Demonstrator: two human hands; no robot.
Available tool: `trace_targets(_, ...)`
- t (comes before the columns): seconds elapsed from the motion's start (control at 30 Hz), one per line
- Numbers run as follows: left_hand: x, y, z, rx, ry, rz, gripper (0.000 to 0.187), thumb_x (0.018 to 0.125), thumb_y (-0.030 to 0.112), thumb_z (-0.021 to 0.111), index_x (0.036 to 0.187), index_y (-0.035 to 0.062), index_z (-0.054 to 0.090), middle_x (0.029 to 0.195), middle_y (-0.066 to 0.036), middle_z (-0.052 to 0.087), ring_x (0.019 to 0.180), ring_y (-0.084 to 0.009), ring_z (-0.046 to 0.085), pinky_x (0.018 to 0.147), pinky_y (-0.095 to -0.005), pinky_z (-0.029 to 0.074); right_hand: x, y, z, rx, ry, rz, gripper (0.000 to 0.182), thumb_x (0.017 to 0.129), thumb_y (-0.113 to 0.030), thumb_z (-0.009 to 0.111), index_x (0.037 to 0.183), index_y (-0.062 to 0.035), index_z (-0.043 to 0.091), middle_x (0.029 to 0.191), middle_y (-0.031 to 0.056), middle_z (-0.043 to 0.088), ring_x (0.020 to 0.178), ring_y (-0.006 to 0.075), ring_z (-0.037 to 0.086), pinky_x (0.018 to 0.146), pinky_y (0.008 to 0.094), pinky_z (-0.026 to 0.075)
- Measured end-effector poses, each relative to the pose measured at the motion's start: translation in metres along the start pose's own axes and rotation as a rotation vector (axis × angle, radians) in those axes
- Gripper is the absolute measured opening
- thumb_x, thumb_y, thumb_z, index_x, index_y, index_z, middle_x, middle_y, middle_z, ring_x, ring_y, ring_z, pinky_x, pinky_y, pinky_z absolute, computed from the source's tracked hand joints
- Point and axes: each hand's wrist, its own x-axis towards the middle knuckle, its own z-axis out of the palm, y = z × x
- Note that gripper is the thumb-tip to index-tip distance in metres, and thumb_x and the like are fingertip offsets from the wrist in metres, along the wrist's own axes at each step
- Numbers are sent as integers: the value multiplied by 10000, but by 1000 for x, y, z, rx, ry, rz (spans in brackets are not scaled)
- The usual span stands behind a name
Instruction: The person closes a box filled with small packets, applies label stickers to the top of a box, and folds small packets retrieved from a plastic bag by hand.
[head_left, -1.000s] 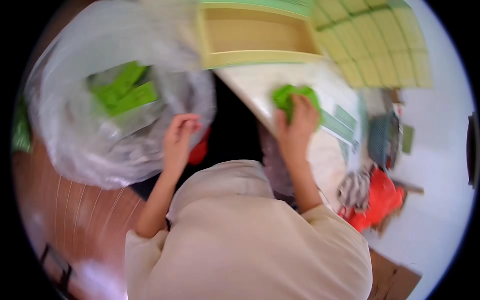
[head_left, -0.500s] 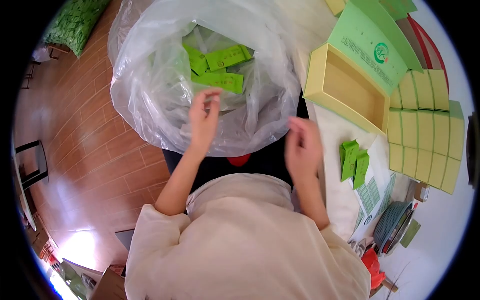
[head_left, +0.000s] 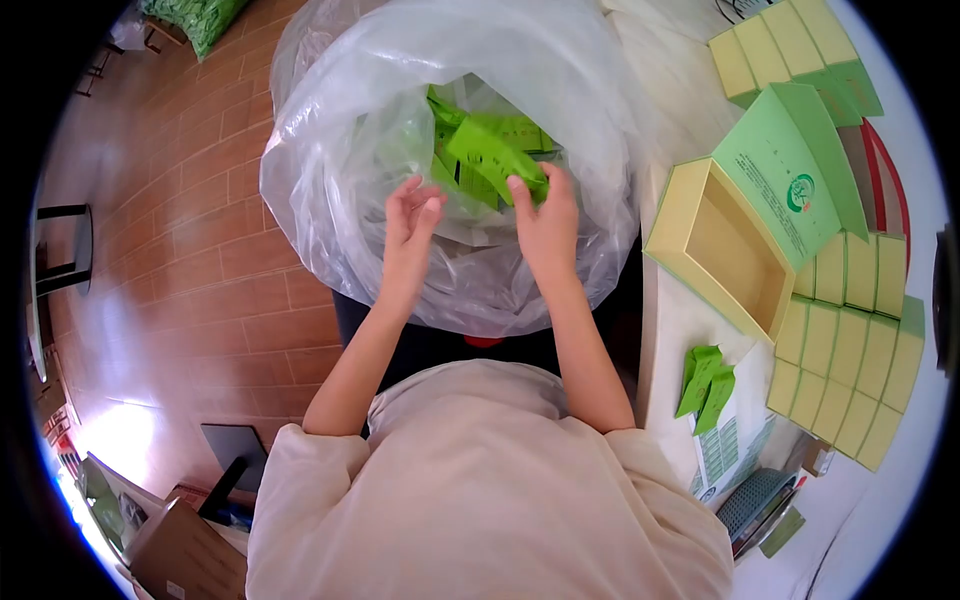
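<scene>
My right hand [head_left: 548, 225] pinches the end of a bright green packet [head_left: 492, 155] between thumb and fingers, over the mouth of a large clear plastic bag [head_left: 330, 190]. Beneath it, several more green packets [head_left: 520, 130] lie inside the bag. My left hand [head_left: 410, 230] hovers over the bag's near left part, fingers apart and holding nothing. On the table to the right stands an open box [head_left: 735, 250] with a pale yellow inside and a green printed lid [head_left: 785, 180]. Two green packets [head_left: 706, 388] lie on the table nearer to me.
Stacked yellow-green boxes [head_left: 845, 350] stand at the right, with more boxes [head_left: 790, 50] at the back. Printed sheets [head_left: 735, 455] and a grey basket [head_left: 755, 505] lie along the near right. A cardboard box [head_left: 190, 555] sits at the lower left, and a full green bag [head_left: 205, 20] at the far left.
My right hand has moved left from beside the bag to over its opening and has taken hold of a green packet. My left hand stays over the bag. The camera view has shifted.
</scene>
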Motion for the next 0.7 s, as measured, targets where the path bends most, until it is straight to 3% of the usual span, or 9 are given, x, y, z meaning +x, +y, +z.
trace_targets(0.07, -1, 15, 23, -90, 15, 30, 459, 983, 307, 422, 1354, 52, 336, 1305, -118, 461, 1229, -213, 439, 1019, -355, 356, -7, -19, -8, 221, 20, 144, 409, 856, -322, 632, 1088, 3, 542, 912, 183, 590, 822, 294, 577, 746, 379, 446)
trace_targets(0.17, 6, 39, 47, -448, -172, -166, 523, 983, 424, 357, 1361, 63, 340, 1306, -109, 468, 1223, -229, 444, 1023, -381, 357, -19, -26, -9, 557, -334, 400, 418, 919, -345, 540, 1094, 34, 531, 927, 190, 599, 810, 292, 589, 723, 373, 451)
trace_targets(0.23, 18, 37, 48, -454, -218, -172, 540, 984, 440, 335, 1370, 63, 333, 1296, -104, 475, 1210, -219, 452, 1004, -362, 371, -26, -27, -5, 364, -281, 288, 404, 929, -306, 507, 1145, 35, 506, 1019, 201, 593, 887, 315, 575, 787, 383, 439)
trace_targets(0.27, 21, 36, 48, -469, -254, -175, 558, 984, 457, 313, 1380, 64, 325, 1286, -99, 481, 1198, -210, 460, 984, -343, 385, -31, -26, -1, 89, 6, -23, 435, 914, -293, 498, 1211, 25, 472, 1113, 211, 567, 1028, 350, 529, 893, 425, 390)
trace_targets(0.3, 20, 38, 48, -463, -262, -182, 558, 984, 457, 313, 1380, 64, 325, 1286, -99, 481, 1198, -210, 460, 984, -343, 385, -29, -30, -4, 91, 14, -14, 435, 914, -293, 498, 1211, 25, 472, 1113, 211, 567, 1028, 350, 529, 893, 425, 390)
trace_targets(0.37, 15, 44, 49, -442, -206, -366, 559, 981, 459, 328, 1384, 72, 332, 1341, -111, 448, 1245, -210, 425, 1007, -354, 374, -21, -40, -14, 69, 143, -453, 514, 887, -301, 510, 1291, 6, 424, 1225, 213, 517, 1183, 377, 436, 994, 480, 305)
trace_targets(0.47, 8, 36, 45, -603, -228, -371, 564, 980, 466, 326, 1383, 71, 335, 1348, -112, 443, 1242, -213, 428, 1014, -358, 370, -25, -44, -3, -71, -143, -590, 497, 923, -259, 473, 1333, 8, 387, 1326, 213, 437, 1278, 356, 370, 1063, 472, 267)
trace_targets(0.57, 10, 30, 42, -859, -235, -349, 572, 978, 476, 322, 1380, 69, 341, 1358, -114, 436, 1238, -216, 432, 1025, -363, 364, -25, -35, 3, -164, -140, -581, 513, 882, -257, 525, 1315, -6, 409, 1359, 201, 421, 1294, 374, 348, 1079, 478, 234)
trace_targets(0.7, 10, 44, 41, -626, -109, -289, 604, 971, 500, 309, 1394, 69, 322, 1370, -116, 424, 1256, -227, 417, 1061, -349, 324, -32, -27, 6, -268, 36, -344, 551, 890, -346, 518, 1294, 19, 431, 1274, 188, 495, 1199, 349, 447, 1011, 468, 316)
